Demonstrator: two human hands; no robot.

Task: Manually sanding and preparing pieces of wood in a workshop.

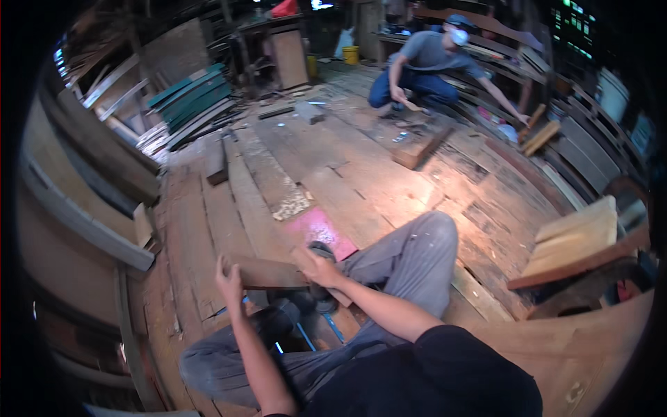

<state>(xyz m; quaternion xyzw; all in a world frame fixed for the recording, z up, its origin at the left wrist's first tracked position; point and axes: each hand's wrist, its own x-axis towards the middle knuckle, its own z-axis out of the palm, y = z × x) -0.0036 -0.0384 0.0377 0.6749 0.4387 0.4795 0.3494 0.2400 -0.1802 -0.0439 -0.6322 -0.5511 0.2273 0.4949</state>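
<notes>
A brown wooden block lies crosswise in front of my crossed legs. My left hand grips its left end, with fingers curled around the edge. At the block's right end, my right hand is closed on a small pale flat piece resting against the wood; motion blur hides what it is made of. Right beside this hand is a dark shoe on my foot, partly covered by the hand. A pink sheet lies on the floor just beyond.
Wood shavings lie on the plank floor. Ahead are a dark block and a reddish beam. Boards lean at left; a thick slab is at right. A masked person crouches at the far right, reaching toward wood pieces.
</notes>
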